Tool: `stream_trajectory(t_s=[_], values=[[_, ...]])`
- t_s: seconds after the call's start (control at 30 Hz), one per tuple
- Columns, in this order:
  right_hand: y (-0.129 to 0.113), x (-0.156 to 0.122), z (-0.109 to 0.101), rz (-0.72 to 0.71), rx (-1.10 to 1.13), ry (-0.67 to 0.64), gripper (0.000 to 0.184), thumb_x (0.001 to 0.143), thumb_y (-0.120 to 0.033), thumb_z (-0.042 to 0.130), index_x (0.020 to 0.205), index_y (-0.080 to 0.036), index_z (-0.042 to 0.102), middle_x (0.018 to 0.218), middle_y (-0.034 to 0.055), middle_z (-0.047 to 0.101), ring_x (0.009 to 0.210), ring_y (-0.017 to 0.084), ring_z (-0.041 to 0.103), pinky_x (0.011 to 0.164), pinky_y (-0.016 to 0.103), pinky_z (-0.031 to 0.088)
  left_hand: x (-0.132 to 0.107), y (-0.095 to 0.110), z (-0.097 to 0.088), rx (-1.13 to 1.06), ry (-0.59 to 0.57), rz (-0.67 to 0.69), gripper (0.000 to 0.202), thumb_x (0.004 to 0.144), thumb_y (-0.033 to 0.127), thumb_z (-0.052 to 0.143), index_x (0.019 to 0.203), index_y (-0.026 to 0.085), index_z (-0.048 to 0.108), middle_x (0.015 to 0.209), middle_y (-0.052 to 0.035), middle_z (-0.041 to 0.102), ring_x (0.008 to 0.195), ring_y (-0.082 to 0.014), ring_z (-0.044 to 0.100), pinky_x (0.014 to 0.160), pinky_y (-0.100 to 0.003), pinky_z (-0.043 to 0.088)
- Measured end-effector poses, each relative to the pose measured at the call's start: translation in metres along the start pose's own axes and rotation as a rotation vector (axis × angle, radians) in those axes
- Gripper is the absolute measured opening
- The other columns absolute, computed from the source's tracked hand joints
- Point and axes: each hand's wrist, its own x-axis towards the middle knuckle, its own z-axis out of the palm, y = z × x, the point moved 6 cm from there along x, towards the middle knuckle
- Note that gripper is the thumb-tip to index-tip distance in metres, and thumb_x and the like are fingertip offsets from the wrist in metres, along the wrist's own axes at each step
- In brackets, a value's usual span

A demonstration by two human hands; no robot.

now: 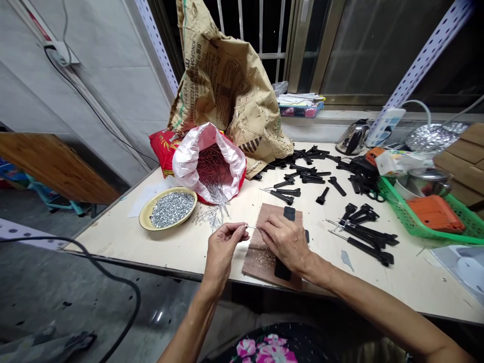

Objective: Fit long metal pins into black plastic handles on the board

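- Head view: the thin steel pin [250, 227] sits just above the brown board [257, 269], near the table's [416, 275] front edge, level with the gap between the hands.
- It looks light and stiff but easy to bend or drop, and its smooth shaft may slip; the safest hold seems to be a close fingertip pinch near one end.
- The left hand [223, 247] comes in from the front edge, wrist raised, with thumb and fingertips closed on the pin.
- The right hand [282, 241] reaches across from the right, forearm low and angled over the board, fingers curled down. Whether they grip the pin or the black plastic piece [283, 271] beneath them cannot be told.
- That piece looks hard and light, and its solid body seems the better place to hold.
- More black plastic pieces [321, 195] lie spread toward the table's back edge.
- Near the left edge are a dish of small silver fasteners [171, 209] and a red-and-white plastic bag [209, 164] full of pins.
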Motion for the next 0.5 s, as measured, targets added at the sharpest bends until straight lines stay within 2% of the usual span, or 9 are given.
stream_trajectory(t_s=[0.23,0.5], values=[[0.010,-0.009,0.004,0.054,0.045,-0.047,0.016,0.092,-0.022,0.045,0.092,-0.021,0.061,0.088,0.0029,0.062,0.076,0.014,0.056,0.063,0.025,0.037,0.005,-0.013,0.007,-0.076,-0.080,-0.122,0.024,0.063,0.028,0.078,0.076,0.012,0.066,0.064,0.0017,0.063,0.058,-0.0075,0.059,0.061,-0.020,0.048],[0.015,-0.012,0.013,0.083,0.023,-0.047,0.019,0.093,-0.024,0.044,0.090,-0.021,0.063,0.086,0.0031,0.061,0.075,0.014,0.056,0.062,0.025,0.037,0.013,-0.027,0.019,-0.176,-0.095,-0.201,0.029,0.060,0.027,0.080,0.079,0.012,0.063,0.065,0.0010,0.063,0.058,-0.0080,0.060,0.062,-0.020,0.049]])
